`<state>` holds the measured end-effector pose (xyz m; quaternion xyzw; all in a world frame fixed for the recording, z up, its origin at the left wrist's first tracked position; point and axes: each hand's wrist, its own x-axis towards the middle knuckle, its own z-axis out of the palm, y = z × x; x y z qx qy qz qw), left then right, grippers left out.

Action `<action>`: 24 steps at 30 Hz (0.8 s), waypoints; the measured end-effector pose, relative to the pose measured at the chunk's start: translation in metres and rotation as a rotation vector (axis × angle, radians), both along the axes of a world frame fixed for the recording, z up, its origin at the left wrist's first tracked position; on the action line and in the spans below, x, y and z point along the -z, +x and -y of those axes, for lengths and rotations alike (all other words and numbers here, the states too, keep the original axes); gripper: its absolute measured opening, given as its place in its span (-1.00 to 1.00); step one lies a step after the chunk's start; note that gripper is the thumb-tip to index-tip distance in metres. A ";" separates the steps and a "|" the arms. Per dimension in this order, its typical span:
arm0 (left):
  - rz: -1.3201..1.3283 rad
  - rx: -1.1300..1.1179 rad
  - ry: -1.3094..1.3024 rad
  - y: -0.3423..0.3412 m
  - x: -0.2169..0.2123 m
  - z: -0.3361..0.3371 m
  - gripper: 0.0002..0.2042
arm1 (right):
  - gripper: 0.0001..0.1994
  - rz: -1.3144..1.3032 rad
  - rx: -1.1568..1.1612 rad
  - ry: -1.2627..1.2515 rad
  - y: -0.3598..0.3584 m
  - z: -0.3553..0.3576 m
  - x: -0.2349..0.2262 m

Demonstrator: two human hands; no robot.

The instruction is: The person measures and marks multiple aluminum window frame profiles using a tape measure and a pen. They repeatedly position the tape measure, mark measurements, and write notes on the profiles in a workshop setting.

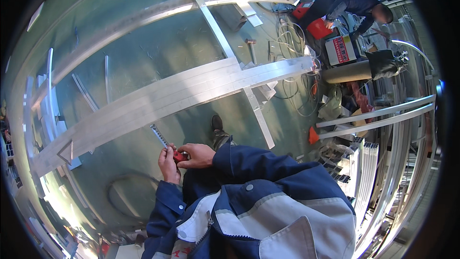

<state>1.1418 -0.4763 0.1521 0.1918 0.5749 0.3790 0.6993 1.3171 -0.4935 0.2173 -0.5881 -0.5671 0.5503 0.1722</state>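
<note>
Both my hands are together in front of my body, around a red tape measure (180, 156). A short length of its pale, marked blade (158, 134) sticks out up and to the left. My left hand (168, 165) has its fingers closed at the blade's mouth. From the right side, my right hand (199, 156) grips the red case and hides part of it. Just beyond the blade's tip lie long, flat silver metal profiles (167, 88), side by side. They run from lower left to upper right and rest across narrower cross bars (258, 117).
At upper right a person in dark clothes (352, 2) bends over a red case (318, 28). Nearby are a printed carton (341, 49), a long roll (347, 73) and loose cables (292, 43). A hammer (251, 48) stands beyond the profiles. Metal lengths (378, 115) fill the right side.
</note>
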 end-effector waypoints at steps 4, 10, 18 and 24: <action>-0.013 -0.013 -0.008 0.006 -0.004 0.000 -0.82 | -0.47 0.133 -0.034 0.074 0.000 0.000 0.001; -0.035 -0.019 -0.014 0.015 -0.012 0.003 -0.81 | -0.55 0.119 -0.084 0.098 0.013 -0.002 -0.001; -0.087 -0.090 -0.041 0.047 -0.029 0.012 -0.81 | -0.57 0.054 -0.185 0.100 0.049 -0.010 -0.006; -0.122 -0.143 -0.045 0.073 -0.038 0.016 -0.80 | -0.56 0.033 -0.276 0.097 0.074 -0.019 -0.002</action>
